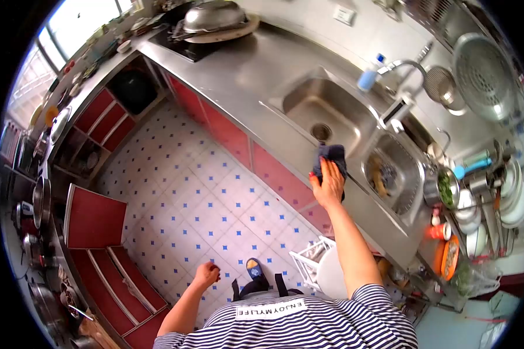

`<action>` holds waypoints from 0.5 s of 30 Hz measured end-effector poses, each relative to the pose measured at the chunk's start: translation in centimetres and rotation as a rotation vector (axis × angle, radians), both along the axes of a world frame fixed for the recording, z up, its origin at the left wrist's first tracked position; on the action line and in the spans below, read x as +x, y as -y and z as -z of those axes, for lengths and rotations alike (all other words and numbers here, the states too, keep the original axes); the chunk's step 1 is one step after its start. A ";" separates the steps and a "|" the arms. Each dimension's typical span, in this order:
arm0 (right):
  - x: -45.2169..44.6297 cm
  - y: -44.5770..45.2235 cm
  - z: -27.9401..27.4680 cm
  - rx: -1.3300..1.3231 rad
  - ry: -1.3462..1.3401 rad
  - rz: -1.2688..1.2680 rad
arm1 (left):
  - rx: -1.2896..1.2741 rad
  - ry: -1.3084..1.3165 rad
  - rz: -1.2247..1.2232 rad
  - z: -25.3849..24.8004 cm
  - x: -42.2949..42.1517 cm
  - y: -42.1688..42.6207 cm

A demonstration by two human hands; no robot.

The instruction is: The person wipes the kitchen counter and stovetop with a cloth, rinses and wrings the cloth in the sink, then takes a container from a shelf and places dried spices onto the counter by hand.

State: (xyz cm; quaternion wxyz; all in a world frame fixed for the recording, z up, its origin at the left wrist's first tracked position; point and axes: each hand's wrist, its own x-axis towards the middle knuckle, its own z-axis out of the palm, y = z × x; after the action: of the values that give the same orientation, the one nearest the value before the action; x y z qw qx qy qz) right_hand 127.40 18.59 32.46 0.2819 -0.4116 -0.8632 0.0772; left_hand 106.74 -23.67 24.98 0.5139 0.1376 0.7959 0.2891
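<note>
A dark cloth lies bunched on the front rim of the steel sink, by the larger basin. On top of it rests my right hand, its fingers stretched along the cloth and pressing it to the metal. My left hand hangs over the tiled floor, away from the counter, with its fingers curled in. Whether anything is inside those fingers cannot be made out. The smaller basin, to the right of the cloth, has some brownish items in it.
A curved faucet and a blue-capped bottle stand behind the sink. Right of it are a bowl of greens and stacked plates. A white stool stands below the counter. A lidded wok sits far left.
</note>
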 end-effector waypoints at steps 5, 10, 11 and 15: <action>-15.1 -2.8 -0.1 0.051 0.102 -0.249 | -0.165 0.059 -0.062 -0.3 -5.2 4.5; -28.9 -6.4 -0.4 0.049 0.152 -0.461 | -0.233 0.077 -0.067 -3.7 -9.0 2.4; -31.8 -7.3 -0.1 0.070 0.148 -0.488 | -0.240 0.082 -0.084 -3.3 -10.2 2.3; -43.3 -11.4 0.2 0.120 0.069 -0.633 | -0.276 -0.053 -0.012 -3.0 -15.3 -1.1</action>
State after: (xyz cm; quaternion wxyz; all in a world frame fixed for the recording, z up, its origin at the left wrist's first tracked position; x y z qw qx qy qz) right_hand 84.14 30.01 32.24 0.2380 -0.1077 -0.9605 0.0961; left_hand 91.49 -22.58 27.98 0.5049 0.0683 0.8422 0.1762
